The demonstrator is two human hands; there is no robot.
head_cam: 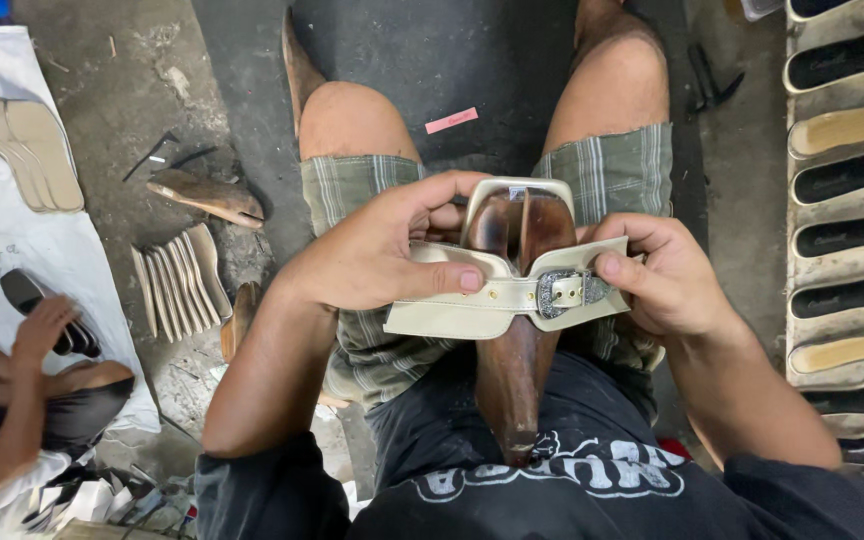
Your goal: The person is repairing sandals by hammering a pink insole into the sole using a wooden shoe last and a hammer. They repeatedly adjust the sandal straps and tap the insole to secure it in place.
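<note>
The wooden shoe last (514, 370) lies in the lap, between the thighs. Its long axis runs straight away from the torso: the narrow end points back at the chest, the broad end points toward the knees. The wood is dark brown, smooth and glossy, with a lengthwise split visible at the broad end.

A cream strap (472, 305) crosses the last at right angles to that axis. The strap is wide, flat, smooth-faced and edge-stitched. A second cream band (517, 187) loops around the far end of the last, just beyond the fingertips.

The left hand (377, 255) is closed on the strap: thumb flat on its upper face, fingers curled over the far edge. The right hand (667, 280) pinches the opposite strap end, its thumb tip touching a silver engraved buckle (567, 290). The buckle sits between the two thumbs, directly over the last.

Outboard of the right hand, black and tan soles in pale frames (847, 180) stand in a row. Outboard of the left hand, tan insoles (180, 280) fan out on the concrete floor (122, 120). Another person's hand (40, 330) rests over a white sheet (42, 250), well apart from the grip.
</note>
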